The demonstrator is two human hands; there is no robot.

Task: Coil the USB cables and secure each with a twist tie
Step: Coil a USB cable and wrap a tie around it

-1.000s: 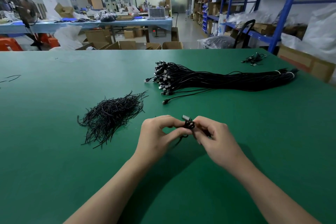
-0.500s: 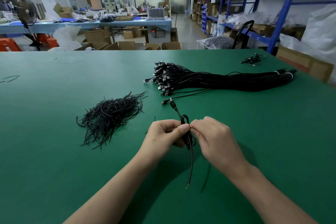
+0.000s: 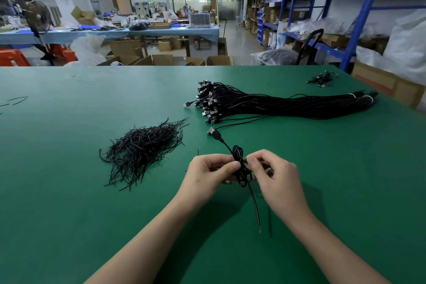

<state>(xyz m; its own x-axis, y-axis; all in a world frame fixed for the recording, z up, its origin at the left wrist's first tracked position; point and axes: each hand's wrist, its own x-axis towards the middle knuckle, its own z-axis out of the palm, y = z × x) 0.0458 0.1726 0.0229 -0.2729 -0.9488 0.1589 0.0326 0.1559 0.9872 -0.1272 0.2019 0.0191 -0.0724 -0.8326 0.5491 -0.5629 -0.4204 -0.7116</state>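
- Loosened from the tight bunch of a second earlier, the cable (image 3: 242, 172) showed a small figure-eight coil. Its plug (image 3: 213, 132) reached away and its bare tail trailed toward the person.
- At left, ties (image 3: 143, 145), thin stiff black wires, lay in a ragged heap on the green, felt-like table (image 3: 69, 191).
- At centre, the left hand (image 3: 207, 174) pinched the coil's waist between thumb and fingers, just above the table.
- Opposite it, the right hand (image 3: 279, 177) pinched the same waist with curled fingers. Whether a tie was already wound there could not be told.
- Farther right, the bundle (image 3: 288, 106) of slim black cables, metal plugs fanned at one end and a white band at the other, awaited coiling, which looked like most of the job.
- Near the far right edge lay a few coils (image 3: 321, 78), seemingly finished, judging by their bunched shape.
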